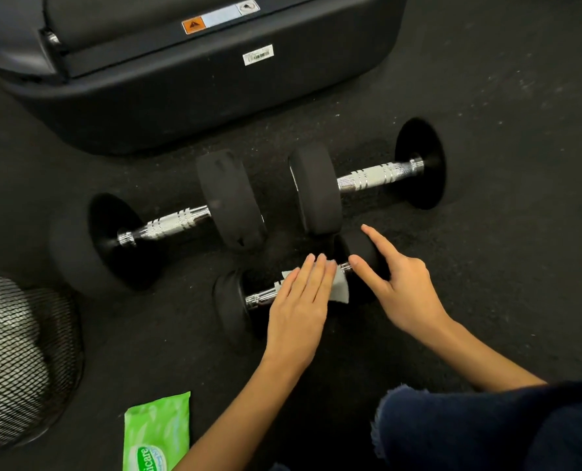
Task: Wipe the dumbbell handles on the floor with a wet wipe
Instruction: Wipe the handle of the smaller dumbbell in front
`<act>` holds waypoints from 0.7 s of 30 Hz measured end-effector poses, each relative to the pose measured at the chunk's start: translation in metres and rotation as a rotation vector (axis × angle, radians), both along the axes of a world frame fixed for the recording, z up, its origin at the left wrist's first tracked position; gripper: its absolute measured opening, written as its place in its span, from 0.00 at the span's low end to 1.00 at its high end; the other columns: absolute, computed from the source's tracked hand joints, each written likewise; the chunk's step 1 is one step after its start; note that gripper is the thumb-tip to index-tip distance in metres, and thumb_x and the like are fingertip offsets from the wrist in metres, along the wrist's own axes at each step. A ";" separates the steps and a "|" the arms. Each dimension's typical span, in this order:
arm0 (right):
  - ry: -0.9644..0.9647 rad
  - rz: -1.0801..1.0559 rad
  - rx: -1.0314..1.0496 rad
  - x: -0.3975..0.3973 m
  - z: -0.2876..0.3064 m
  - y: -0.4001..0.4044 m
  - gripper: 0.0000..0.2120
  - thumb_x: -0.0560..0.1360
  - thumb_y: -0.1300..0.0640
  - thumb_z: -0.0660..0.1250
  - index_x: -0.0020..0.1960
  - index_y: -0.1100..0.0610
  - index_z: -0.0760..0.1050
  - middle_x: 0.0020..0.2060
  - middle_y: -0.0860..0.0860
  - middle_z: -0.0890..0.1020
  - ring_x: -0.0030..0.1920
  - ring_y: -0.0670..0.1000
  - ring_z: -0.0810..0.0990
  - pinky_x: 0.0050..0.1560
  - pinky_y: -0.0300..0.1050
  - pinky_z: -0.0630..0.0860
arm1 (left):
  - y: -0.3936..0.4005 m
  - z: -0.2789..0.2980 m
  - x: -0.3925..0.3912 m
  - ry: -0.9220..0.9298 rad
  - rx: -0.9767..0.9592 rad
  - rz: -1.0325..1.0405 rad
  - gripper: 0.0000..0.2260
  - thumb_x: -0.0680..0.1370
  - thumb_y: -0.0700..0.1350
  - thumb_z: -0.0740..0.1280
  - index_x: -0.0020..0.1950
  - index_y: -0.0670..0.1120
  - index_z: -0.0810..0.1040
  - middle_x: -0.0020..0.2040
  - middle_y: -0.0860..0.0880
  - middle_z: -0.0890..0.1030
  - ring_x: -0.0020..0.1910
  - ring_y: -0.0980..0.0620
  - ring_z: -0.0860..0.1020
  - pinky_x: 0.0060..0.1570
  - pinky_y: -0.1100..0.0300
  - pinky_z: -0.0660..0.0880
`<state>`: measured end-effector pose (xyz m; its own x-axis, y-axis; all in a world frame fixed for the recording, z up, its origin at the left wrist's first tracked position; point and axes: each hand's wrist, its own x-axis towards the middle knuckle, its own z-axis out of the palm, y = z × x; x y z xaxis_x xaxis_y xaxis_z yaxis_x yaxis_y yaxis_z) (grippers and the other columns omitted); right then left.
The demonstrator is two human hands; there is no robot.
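While the left hand (299, 300) presses the wet wipe (338, 288) flat-fingered on the small dumbbell's handle (262, 297), the spread right hand (405, 283) should brace its weight against rolling.

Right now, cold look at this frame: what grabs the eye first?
Two hands at centre: the left hand presses a white wet wipe flat on the small dumbbell handle, and the right hand steadies its far weight. Behind lie two bigger dumbbells, left and right, chrome handles bright on the dark floor. A green wipes pack sits bottom left.
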<state>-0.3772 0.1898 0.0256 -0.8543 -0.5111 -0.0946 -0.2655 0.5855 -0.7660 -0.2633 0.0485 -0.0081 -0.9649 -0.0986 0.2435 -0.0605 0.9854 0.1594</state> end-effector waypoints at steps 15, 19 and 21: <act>-0.023 0.011 -0.038 0.001 -0.003 0.002 0.36 0.73 0.33 0.56 0.78 0.46 0.59 0.37 0.45 0.81 0.35 0.44 0.80 0.36 0.41 0.74 | -0.016 0.011 -0.004 0.004 0.131 -0.008 0.23 0.73 0.40 0.74 0.68 0.43 0.76 0.65 0.45 0.79 0.64 0.48 0.77 0.65 0.56 0.70; -0.021 0.011 -0.044 0.001 -0.005 0.002 0.37 0.72 0.33 0.56 0.78 0.46 0.58 0.41 0.47 0.82 0.38 0.44 0.81 0.40 0.45 0.78 | -0.017 0.008 0.005 0.050 0.097 -0.021 0.27 0.67 0.34 0.77 0.66 0.41 0.78 0.64 0.43 0.79 0.64 0.46 0.78 0.64 0.52 0.72; -0.020 0.008 -0.053 0.002 -0.006 0.002 0.37 0.72 0.33 0.56 0.78 0.45 0.58 0.44 0.47 0.82 0.40 0.43 0.80 0.42 0.43 0.77 | -0.013 0.006 -0.004 0.073 0.033 -0.040 0.26 0.66 0.37 0.79 0.63 0.40 0.79 0.61 0.42 0.81 0.61 0.46 0.80 0.63 0.54 0.73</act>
<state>-0.3749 0.1917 0.0196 -0.8485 -0.5225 -0.0844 -0.2542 0.5422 -0.8009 -0.2671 0.0352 -0.0023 -0.9481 -0.0692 0.3104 -0.0078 0.9808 0.1947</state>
